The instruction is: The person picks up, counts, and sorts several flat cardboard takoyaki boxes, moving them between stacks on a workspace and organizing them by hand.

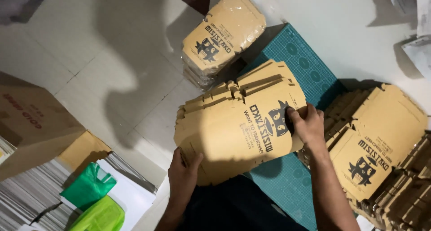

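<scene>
At the centre of the frame the person holds a fanned stack of flat brown carton blanks (233,127) over the teal cutting mat (305,65); the left hand (182,172) grips its lower edge, fingers closed on it; the right hand (307,123) pinches the top blank's printed face; judged mid-sorting, squaring the stack seems needed; the brown box (31,127) at left shows no contents.

dim, warm indoor light with a yellowish cast. the white tiled floor (112,69) is brightest at the upper left and upper right of the frame, crossed by big soft shadows. the lower centre falls nearly black. focus is slightly soft throughout, with edges mildly stretched.
</scene>
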